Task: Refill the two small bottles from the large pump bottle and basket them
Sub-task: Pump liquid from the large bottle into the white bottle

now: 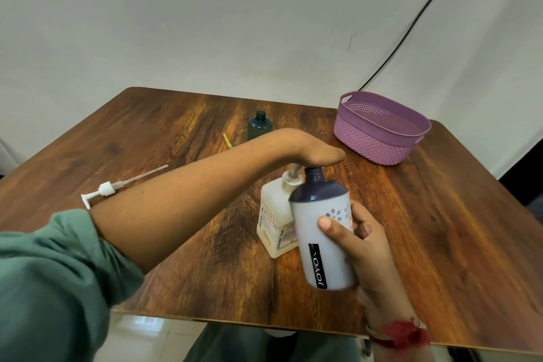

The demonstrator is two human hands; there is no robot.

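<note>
Green sleeve (58, 273) at 7 o'clock, right hand (364, 241) at 5 o'clock gripping tilted white small bottle (320, 232), neck up against large pump bottle (274, 220) at centre, left hand (317, 151) flat, pressing pump head (293, 170); likely spill if neck drifts aside mid-press.

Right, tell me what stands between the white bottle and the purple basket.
Nothing visible does. Only wooden tabletop lies between the white plastic bottle with the dark purple top and the purple woven-pattern plastic basket. The left hand rests on a white pump above the bottle's mouth.
</note>
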